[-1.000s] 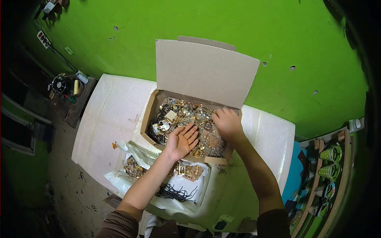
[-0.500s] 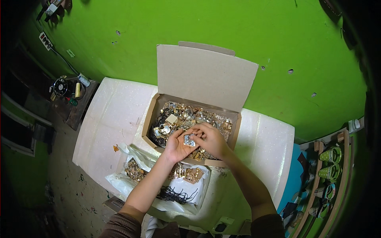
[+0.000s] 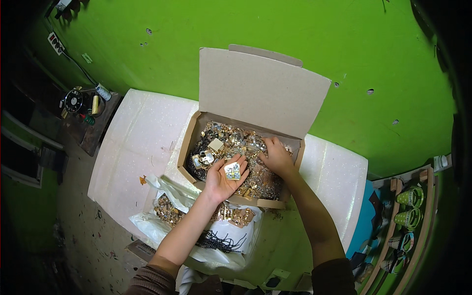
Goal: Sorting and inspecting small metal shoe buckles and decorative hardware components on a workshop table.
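My left hand (image 3: 222, 185) is palm up over the front of an open cardboard box (image 3: 184, 156), its fingers loosely spread. Across its palm and fingers lies a square, shiny silver-and-gold ornament (image 3: 232, 171). My right hand (image 3: 278, 156) reaches into the box's right half, thumb and forefinger apart, fingertips against the pile of small gold and silver metal ornaments (image 3: 231, 135); nothing shows held in it. Near my left hand in the box are a cream square piece (image 3: 215, 144) and a round silvery piece (image 3: 206, 158). Black beads lie along the box's left side.
In front of the box, a white plastic-lined container (image 3: 196, 255) holds gold trinkets and black bead strings (image 3: 221, 242). Both stand on a whitish sparkly table (image 3: 142, 132) against a green wall. Right, a wooden rack (image 3: 427, 221) holds green sandals (image 3: 409, 196).
My right hand has left the ornament in my left palm and moved right, into the box's pile. The ornament now lies uncovered on my left hand. The view has shifted slightly.
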Demonstrator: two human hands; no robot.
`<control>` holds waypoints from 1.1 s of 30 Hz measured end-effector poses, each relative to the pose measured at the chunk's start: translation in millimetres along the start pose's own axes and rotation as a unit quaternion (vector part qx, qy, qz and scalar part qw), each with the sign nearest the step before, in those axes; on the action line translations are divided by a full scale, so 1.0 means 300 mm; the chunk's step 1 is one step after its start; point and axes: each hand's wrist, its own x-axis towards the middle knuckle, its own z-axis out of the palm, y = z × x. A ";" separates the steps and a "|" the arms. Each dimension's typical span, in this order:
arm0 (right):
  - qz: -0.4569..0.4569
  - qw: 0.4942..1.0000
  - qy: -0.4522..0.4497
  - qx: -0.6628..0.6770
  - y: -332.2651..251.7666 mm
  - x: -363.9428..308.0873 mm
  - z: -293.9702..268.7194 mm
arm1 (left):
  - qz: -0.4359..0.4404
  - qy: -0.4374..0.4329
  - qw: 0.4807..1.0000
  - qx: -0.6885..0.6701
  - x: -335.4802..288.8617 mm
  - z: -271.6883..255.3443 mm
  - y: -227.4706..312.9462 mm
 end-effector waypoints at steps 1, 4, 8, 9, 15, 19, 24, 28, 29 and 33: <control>0.006 1.000 -0.009 -0.010 -0.002 0.007 -0.004 | 0.000 -0.007 1.000 0.000 0.001 -0.002 0.000; 0.002 0.999 -0.020 -0.045 -0.001 0.022 -0.011 | -0.005 0.003 1.000 -0.002 -0.005 -0.004 -0.002; -0.007 0.998 0.018 -0.052 -0.015 0.011 -0.025 | 0.005 0.015 1.000 0.001 -0.008 -0.008 -0.001; -0.010 0.998 0.018 -0.051 -0.022 0.006 -0.035 | 0.009 0.009 1.000 0.004 -0.007 -0.011 -0.001; -0.021 0.999 0.045 -0.014 -0.012 -0.015 -0.062 | 0.018 0.011 1.000 0.014 -0.009 -0.019 -0.006; -0.056 0.993 0.021 -0.102 -0.032 -0.007 -0.053 | 0.026 0.021 0.999 0.021 -0.005 -0.023 -0.009; -0.094 0.973 -0.018 -0.211 0.000 0.015 -0.008 | 0.025 0.013 0.999 0.020 -0.006 -0.019 -0.011; -0.027 0.992 -0.013 -0.120 -0.010 0.016 -0.041 | 0.032 0.020 0.999 0.024 -0.009 -0.030 -0.004; 0.021 0.998 -0.014 -0.063 -0.025 0.012 -0.066 | 0.035 0.021 0.999 0.027 -0.012 -0.032 -0.002; 0.095 0.981 -0.004 0.166 -0.020 -0.015 -0.117 | 0.031 0.017 0.999 0.035 -0.015 -0.038 -0.009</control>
